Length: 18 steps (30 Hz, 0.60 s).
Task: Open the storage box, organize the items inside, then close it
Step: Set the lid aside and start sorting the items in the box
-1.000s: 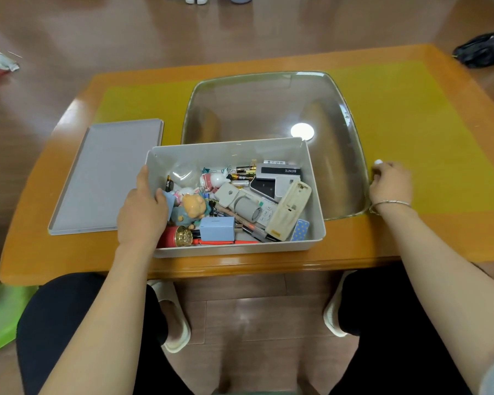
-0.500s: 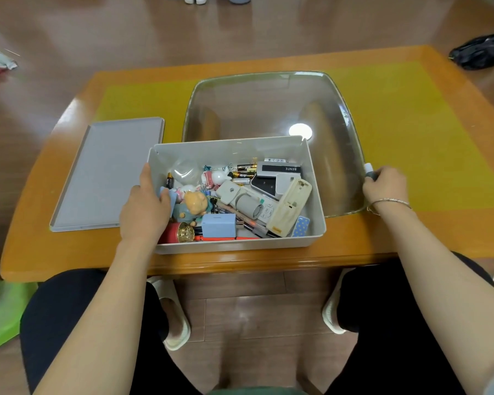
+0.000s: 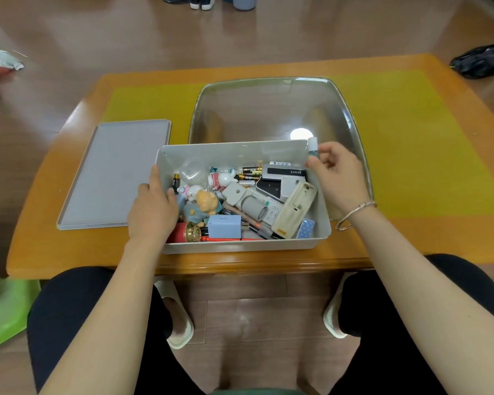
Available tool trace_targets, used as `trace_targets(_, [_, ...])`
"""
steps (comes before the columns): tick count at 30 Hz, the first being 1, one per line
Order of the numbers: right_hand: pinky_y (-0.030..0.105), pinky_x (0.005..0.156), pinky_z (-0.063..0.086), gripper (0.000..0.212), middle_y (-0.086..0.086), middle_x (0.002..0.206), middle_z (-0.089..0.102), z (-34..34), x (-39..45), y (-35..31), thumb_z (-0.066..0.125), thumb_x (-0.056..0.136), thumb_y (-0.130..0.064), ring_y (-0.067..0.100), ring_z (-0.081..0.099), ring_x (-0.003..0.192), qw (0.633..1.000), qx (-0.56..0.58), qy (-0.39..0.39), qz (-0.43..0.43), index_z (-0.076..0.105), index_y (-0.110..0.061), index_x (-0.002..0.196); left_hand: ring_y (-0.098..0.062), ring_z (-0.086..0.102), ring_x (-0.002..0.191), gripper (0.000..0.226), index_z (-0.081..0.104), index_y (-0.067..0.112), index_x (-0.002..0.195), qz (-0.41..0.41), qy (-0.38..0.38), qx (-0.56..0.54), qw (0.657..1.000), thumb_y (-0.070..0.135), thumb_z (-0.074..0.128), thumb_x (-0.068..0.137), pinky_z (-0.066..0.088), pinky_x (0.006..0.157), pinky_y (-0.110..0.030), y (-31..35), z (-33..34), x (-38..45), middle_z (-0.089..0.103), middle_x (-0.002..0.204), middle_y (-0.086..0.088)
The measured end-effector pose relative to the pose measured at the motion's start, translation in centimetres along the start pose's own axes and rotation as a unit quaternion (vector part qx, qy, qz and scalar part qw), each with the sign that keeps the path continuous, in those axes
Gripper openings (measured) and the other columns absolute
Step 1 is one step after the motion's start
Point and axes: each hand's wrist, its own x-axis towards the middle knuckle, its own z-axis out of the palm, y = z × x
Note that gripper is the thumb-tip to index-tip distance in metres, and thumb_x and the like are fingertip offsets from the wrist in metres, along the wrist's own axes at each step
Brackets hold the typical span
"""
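Since a second ago, the right hand (image 3: pixel 338 172) has come in from the desk (image 3: pixel 411 235) to the box's far right corner. It pinches a small bottle (image 3: pixel 312 148) in its fingertips, standing up tall with its white cap on top. The storage box (image 3: pixel 240 246) sits open at the desk's near edge, its long side running left to right. The left hand (image 3: pixel 151 209) grips the box's left wall, fingers curled inside. The grey lid (image 3: pixel 114 172) lies flat to the left.
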Motion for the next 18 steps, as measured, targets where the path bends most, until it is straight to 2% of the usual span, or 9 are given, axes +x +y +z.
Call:
trace_targets(1, [0.008,0.058,0.04,0.009,0.005,0.075,0.059,0.4,-0.2,0.1,0.061,0.087,-0.021,0.008,0.047,0.063,1.0,-0.008,-0.011,0.001,0.055,-0.023,0.094,-0.039,0.048,0.113,0.058,0.02,0.016,0.15,0.0,0.011,0.026,1.0,0.03,0.043,0.099,0.043,0.081,-0.048,0.1,0.0,-0.1,0.046,0.13,-0.021])
trace_targets(3, [0.012,0.058,0.041,0.008,-0.002,0.07,0.055,1.2,-0.6,0.5,0.061,0.088,-0.023,0.006,0.045,0.06,1.0,-0.013,-0.026,0.008,0.055,-0.023,0.093,-0.04,0.032,0.13,0.056,0.031,0.01,0.145,0.016,0.056,0.068,0.996,0.031,0.048,0.096,0.029,0.103,-0.054,0.7,-0.3,-0.1,0.037,0.144,-0.02])
trace_targets(5, [0.017,0.059,0.042,0.008,-0.011,0.065,0.051,1.8,-0.7,0.8,0.06,0.089,-0.023,-0.001,0.044,0.055,0.999,-0.015,-0.026,0.012,0.054,-0.023,0.093,-0.036,0.028,0.135,0.052,0.039,0.009,0.14,0.073,0.074,0.033,0.994,0.03,0.052,0.094,0.021,0.109,-0.051,2.4,-0.5,0.0,0.036,0.146,-0.017])
trace_targets(7, [0.023,0.06,0.047,0.007,-0.009,0.067,0.053,2.3,-0.8,1.0,0.057,0.091,-0.022,0.0,0.048,0.057,1.0,-0.015,-0.019,0.016,0.052,-0.023,0.096,-0.031,0.032,0.135,0.052,0.042,0.011,0.139,0.173,0.029,-0.028,0.984,0.033,0.054,0.094,0.024,0.111,-0.047,5.2,-0.4,0.0,0.039,0.146,-0.013])
trace_targets(9, [0.03,0.065,0.052,0.009,0.003,0.078,0.059,2.6,-1.0,1.1,0.053,0.094,-0.021,0.014,0.058,0.071,1.0,-0.006,-0.009,0.019,0.051,-0.02,0.103,-0.026,0.031,0.137,0.059,0.037,0.015,0.143,0.297,-0.058,-0.066,0.951,0.04,0.054,0.093,0.024,0.113,-0.042,8.3,0.2,-0.4,0.038,0.148,-0.008])
trace_targets(10, [0.029,0.066,0.051,0.012,0.005,0.082,0.061,2.7,-1.0,1.2,0.051,0.094,-0.021,0.016,0.06,0.076,1.0,-0.001,0.0,0.015,0.05,-0.019,0.106,-0.024,0.029,0.139,0.064,0.033,0.018,0.146,0.351,-0.1,-0.064,0.929,0.047,0.053,0.092,0.023,0.114,-0.042,9.7,0.8,-0.6,0.035,0.15,-0.006])
trace_targets(12, [0.017,0.063,0.043,0.017,-0.003,0.083,0.061,2.7,-1.1,1.6,0.049,0.095,-0.02,0.002,0.057,0.074,1.0,0.011,0.02,0.002,0.05,-0.014,0.111,-0.022,0.023,0.142,0.079,0.024,0.021,0.15,0.409,-0.162,-0.015,0.898,0.061,0.051,0.087,0.021,0.116,-0.045,12.3,2.2,-1.0,0.029,0.154,-0.003])
trace_targets(14, [0.005,0.059,0.037,0.019,-0.01,0.082,0.059,2.6,-1.1,1.8,0.047,0.096,-0.018,-0.008,0.054,0.07,1.0,0.015,0.027,-0.007,0.05,-0.011,0.113,-0.023,0.016,0.144,0.094,0.016,0.023,0.152,0.421,-0.203,0.035,0.883,0.073,0.049,0.08,0.017,0.116,-0.051,14.3,3.7,-1.0,0.022,0.156,-0.001])
trace_targets(18, [0.003,0.059,0.038,0.016,-0.015,0.085,0.057,2.6,-1.1,2.0,0.044,0.097,-0.017,-0.015,0.054,0.074,0.999,0.025,0.038,-0.011,0.047,-0.014,0.112,-0.029,0.011,0.144,0.11,0.008,0.026,0.152,0.405,-0.238,0.078,0.88,0.08,0.055,0.068,0.013,0.114,-0.059,16.3,5.8,-0.6,0.018,0.157,-0.004])
